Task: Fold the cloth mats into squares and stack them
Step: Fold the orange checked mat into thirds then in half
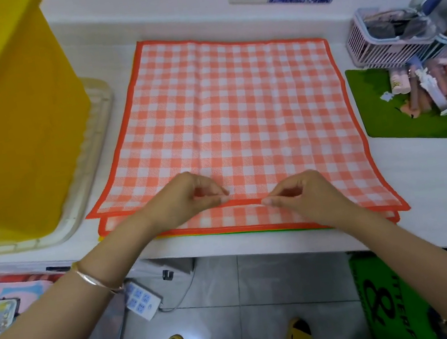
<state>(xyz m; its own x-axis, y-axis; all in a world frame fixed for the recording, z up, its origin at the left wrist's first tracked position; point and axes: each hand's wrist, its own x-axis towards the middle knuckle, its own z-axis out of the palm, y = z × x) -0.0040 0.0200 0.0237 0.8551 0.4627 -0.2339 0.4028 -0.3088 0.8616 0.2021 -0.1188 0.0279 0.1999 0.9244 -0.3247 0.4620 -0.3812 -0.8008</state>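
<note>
Orange-checked cloth mat [236, 113] lies flat atop mat pile [238, 214], mid-desk [425, 180]. My left hand [189, 201] and right hand [303, 194] each pinch near hem, fingers curled. I judge it light, thin, floppy; near corners are a better hold for a square fold.

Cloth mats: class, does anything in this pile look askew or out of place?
Yes. The top checked mat sits skewed: its near-left corner lies off that of the mat beneath, so the orange borders do not line up. The left hand and right hand pinch its near edge.
</note>
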